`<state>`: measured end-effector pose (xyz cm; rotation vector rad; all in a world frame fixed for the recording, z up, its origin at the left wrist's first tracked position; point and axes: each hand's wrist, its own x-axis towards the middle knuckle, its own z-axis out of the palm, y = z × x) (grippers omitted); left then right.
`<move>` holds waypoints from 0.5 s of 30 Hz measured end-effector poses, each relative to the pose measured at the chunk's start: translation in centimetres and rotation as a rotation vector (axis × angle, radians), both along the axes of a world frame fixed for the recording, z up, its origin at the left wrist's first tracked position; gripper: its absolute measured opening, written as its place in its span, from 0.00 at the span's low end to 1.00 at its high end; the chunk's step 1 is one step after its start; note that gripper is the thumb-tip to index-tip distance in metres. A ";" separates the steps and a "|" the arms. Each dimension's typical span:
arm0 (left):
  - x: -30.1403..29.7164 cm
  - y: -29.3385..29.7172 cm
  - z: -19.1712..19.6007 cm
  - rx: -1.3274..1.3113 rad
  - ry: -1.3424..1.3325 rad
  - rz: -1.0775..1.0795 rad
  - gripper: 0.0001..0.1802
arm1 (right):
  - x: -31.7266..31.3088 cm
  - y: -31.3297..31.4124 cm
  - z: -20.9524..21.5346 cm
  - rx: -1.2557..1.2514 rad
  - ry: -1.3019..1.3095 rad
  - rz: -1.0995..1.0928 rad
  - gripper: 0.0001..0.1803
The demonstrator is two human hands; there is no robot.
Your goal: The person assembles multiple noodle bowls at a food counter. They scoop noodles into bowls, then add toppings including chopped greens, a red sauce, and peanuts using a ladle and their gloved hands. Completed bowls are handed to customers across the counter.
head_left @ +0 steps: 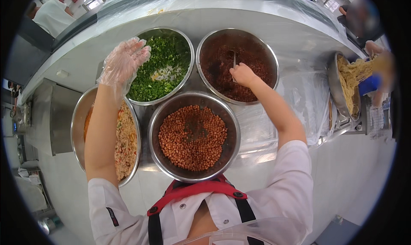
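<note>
My left hand (121,64), in a clear plastic glove, hovers at the left rim of a steel bowl (191,56) of chopped greens (160,89). Its fingers stretch out over the greens, and I see nothing in them. With my bare right hand (245,75) I grip a metal spoon (234,58), which dips into a dark red, coarse sauce (220,76) in another steel bowl (277,69). Nearest my body, a third bowl (234,138) contains reddish-brown beans or nuts (192,153). Under my left forearm, a steel bowl (76,140) holds a pale, crumbly mix (126,146), partly hidden.
At the right, a co-worker's gloved hands (376,48) handle pale noodles (351,80) above a steel bowl (336,86). Clear plastic film (299,91) covers the steel counter and its raised back ledge. A steel cabinet (53,116) stands at the left. Another person in white (53,16) is at the far left.
</note>
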<state>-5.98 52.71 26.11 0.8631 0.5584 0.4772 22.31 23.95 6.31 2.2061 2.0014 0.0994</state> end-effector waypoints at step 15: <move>4.2 -0.3 -2.3 -0.010 -0.031 -0.051 0.16 | -2.4 -8.9 6.3 0.304 0.149 0.016 0.06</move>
